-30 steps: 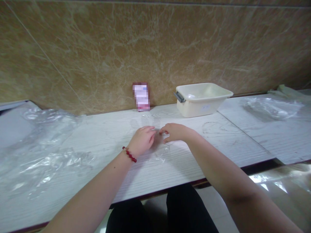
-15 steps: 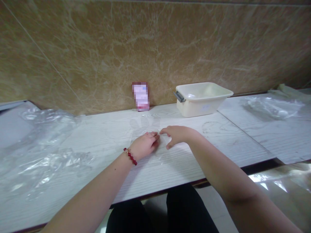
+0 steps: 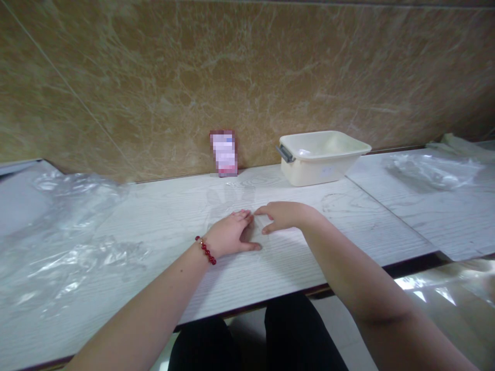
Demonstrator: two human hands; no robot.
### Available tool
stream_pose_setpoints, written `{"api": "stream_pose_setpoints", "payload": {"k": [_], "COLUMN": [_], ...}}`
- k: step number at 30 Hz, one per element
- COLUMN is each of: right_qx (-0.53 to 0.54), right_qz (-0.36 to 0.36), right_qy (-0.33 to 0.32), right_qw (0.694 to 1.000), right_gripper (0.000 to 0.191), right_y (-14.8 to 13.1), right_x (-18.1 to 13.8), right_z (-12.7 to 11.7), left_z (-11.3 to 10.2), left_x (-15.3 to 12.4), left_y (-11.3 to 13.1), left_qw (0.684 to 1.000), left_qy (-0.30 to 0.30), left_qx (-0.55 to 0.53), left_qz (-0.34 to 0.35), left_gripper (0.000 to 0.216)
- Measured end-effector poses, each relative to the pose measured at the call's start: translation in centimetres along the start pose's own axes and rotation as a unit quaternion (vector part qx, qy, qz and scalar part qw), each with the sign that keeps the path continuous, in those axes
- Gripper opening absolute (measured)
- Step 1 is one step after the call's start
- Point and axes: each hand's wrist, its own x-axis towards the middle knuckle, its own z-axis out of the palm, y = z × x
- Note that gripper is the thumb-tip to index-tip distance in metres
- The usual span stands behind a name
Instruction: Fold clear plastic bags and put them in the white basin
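A clear plastic glove [image 3: 230,194] lies flat on the white wood-grain table, its finger shapes pointing toward the wall. My left hand [image 3: 229,234], with a red bead bracelet at the wrist, rests palm down over the glove's lower part, thumb spread out to the right. Just to its right, my right hand [image 3: 285,215] is open, thumb and index finger apart near the glove's right edge. The index fingertip nearly meets the left fingers. Whether the right fingertips press on the thin film, I cannot tell. The glove's middle is hidden under my left hand.
Crumpled clear plastic [image 3: 73,247] spreads over the table's left side. A cream plastic tub [image 3: 319,170] with a grey latch stands at the back right. Beyond it lies a clear plastic bag [image 3: 435,171]. A blurred-out phone-shaped object [image 3: 225,154] leans against the marbled wall.
My left thumb has swung out to the right, away from the fingers. My right thumb has shifted slightly up and left. The glove has stayed in place.
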Motion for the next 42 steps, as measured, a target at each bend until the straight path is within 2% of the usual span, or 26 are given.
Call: {"api": "stream_pose_setpoints", "payload": {"k": [2, 6, 10, 12, 15, 17, 24, 27, 29, 32, 36, 39, 42], "right_qx": [0.0, -0.005, -0.014, -0.011, -0.012, -0.023, -0.016, -0.009, 0.002, 0.02, 0.019, 0.035, 0.053], "right_qz": [0.001, 0.007, 0.009, 0.006, 0.005, 0.005, 0.003, 0.003, -0.003, -0.006, -0.01, -0.013, 0.002], "right_qy": [0.007, -0.004, -0.018, -0.005, 0.053, 0.07, 0.04, 0.046, 0.079, 0.159, 0.247, 0.281, 0.315], "right_qw": [1.0, 1.0, 1.0, 1.0, 0.998, 0.997, 0.999, 0.999, 0.997, 0.987, 0.969, 0.959, 0.948], "right_gripper": [0.066, 0.083, 0.091, 0.085, 0.06, 0.05, 0.056, 0.056, 0.053, 0.045, 0.032, 0.024, 0.022], "right_y": [0.0, -0.1, -0.2, -0.3, -0.4, -0.4, 0.0, 0.1, 0.1, 0.3, 1.0, 1.6, 1.8], "right_x": [0.1, 0.1, -0.3, -0.4, -0.2, 0.0, 0.6, 0.4, 0.1, -0.1, 0.1, 0.8, 1.2], "right_z": [0.1, 0.2, 0.0, -0.2, -0.3, -0.2, 0.3, 0.0, -0.4, -0.8, -0.8, -0.6, -0.8], "left_z": [-0.1, -0.2, -0.2, -0.1, -0.2, -0.3, -0.2, -0.7, -1.6, -3.3, -5.2, -5.9, -6.6], "left_x": [0.0, -0.1, -0.2, -0.3, -0.3, -0.3, -0.6, -0.8, -1.1, -1.7, -2.8, -3.2, -3.2], "left_y": [0.1, 0.3, 0.2, 0.2, 0.2, 0.2, -0.1, -0.3, -0.5, -0.8, -1.3, -1.6, -1.4], "left_qw": [1.0, 1.0, 0.999, 0.999, 0.999, 0.999, 0.996, 0.996, 0.997, 0.993, 0.975, 0.966, 0.967], "left_qy": [-0.002, -0.015, -0.02, -0.021, -0.021, -0.022, -0.044, -0.039, -0.01, 0.093, 0.204, 0.238, 0.235], "left_qx": [0.004, 0.022, 0.032, 0.035, 0.035, 0.039, 0.078, 0.069, 0.06, 0.068, 0.087, 0.095, 0.089], "left_qz": [0.003, 0.004, 0.006, 0.01, 0.017, 0.021, 0.017, 0.033, 0.037, 0.005, -0.023, -0.033, -0.046], "left_gripper": [0.078, 0.085, 0.088, 0.089, 0.089, 0.089, 0.093, 0.086, 0.071, 0.048, 0.037, 0.033, 0.032]}}
